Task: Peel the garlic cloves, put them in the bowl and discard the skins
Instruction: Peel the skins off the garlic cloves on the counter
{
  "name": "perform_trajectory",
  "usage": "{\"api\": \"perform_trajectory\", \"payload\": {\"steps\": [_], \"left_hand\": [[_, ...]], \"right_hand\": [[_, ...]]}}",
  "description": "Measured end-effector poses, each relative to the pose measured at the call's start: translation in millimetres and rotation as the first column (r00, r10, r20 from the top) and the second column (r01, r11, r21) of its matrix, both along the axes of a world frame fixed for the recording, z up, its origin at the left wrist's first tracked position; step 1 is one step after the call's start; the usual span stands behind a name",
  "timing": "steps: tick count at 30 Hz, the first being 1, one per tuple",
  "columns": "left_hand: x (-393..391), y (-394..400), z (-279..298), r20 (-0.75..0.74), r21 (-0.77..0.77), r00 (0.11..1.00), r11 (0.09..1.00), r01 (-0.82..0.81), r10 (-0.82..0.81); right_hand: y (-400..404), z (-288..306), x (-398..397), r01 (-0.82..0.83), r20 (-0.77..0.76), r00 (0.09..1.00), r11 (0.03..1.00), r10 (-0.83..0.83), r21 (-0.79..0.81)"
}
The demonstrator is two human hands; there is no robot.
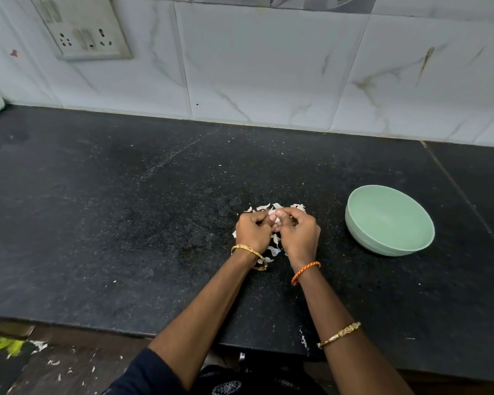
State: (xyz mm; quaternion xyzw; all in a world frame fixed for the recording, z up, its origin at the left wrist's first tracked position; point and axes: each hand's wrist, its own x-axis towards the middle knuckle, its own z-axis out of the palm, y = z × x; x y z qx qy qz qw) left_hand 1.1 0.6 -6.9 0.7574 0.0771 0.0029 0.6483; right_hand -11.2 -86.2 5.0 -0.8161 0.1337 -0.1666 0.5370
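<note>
- Small pale garlic clove (275, 219) pinched between both hands, just above the black speckled stone countertop (126, 223); mostly hidden by fingers, so how much peel remains: cannot tell.
- Loose papery white garlic skins (274, 208) scattered on the counter around and under the hands; a few more flakes down on the floor at lower left.
- Round pale-green plastic bowl (389, 220) to the right of the hands, near but apart; inside looks empty from this angle.
- Risk, as a judgement: clove slippery once bare, could pop out of the pinch and roll across the counter or off the front edge.
- Risk: thin skin tearing into scraps, sticking to fingertips, then riding into the bowl with the clove.
- Risk: skins light enough to drift off the counter edge on any sweep of a wrist; discard step harder with flakes spread wide.
- Risk: bowl looks light, a careless drop or knock on the near rim might tip or slide it.
- Left hand (253, 230): fingers curled in, thumb tip pressing on the clove, gold bangle at the wrist.
- Right hand (298, 232): fingers curled, thumb and forefinger nipping the clove or its skin from the other side; orange thread band at the wrist.
- Both hands pressed close together, knuckles almost touching, neither spread.
</note>
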Motion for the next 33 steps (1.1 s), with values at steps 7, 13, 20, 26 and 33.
{"api": "perform_trajectory", "payload": {"steps": [7, 13, 20, 26, 33], "left_hand": [[-11, -4, 5, -0.022, -0.033, 0.999, 0.999, 0.034, -0.034], [-3, -9, 22, -0.078, 0.294, 0.997, 0.956, 0.023, 0.0], [6, -6, 29, -0.048, 0.336, 0.998, 0.941, -0.03, 0.049], [12, 12, 19, -0.033, 0.384, 0.999, 0.924, -0.005, 0.019], [5, 27, 28, -0.017, 0.511, 1.0, 0.86, 0.011, -0.003]], "right_hand": [[-5, 0, 4, 0.057, -0.073, 0.996, 0.996, -0.052, 0.068], [-1, 4, 3, -0.01, -0.114, 0.994, 0.999, 0.005, -0.044], [-7, 13, 7, -0.101, -0.25, 0.942, 0.898, 0.225, 0.429], [-24, 22, 7, -0.065, -0.211, 0.909, 0.621, 0.361, 0.781], [-31, 15, 6, -0.111, -0.161, 0.918, 0.627, 0.361, 0.771]]}}
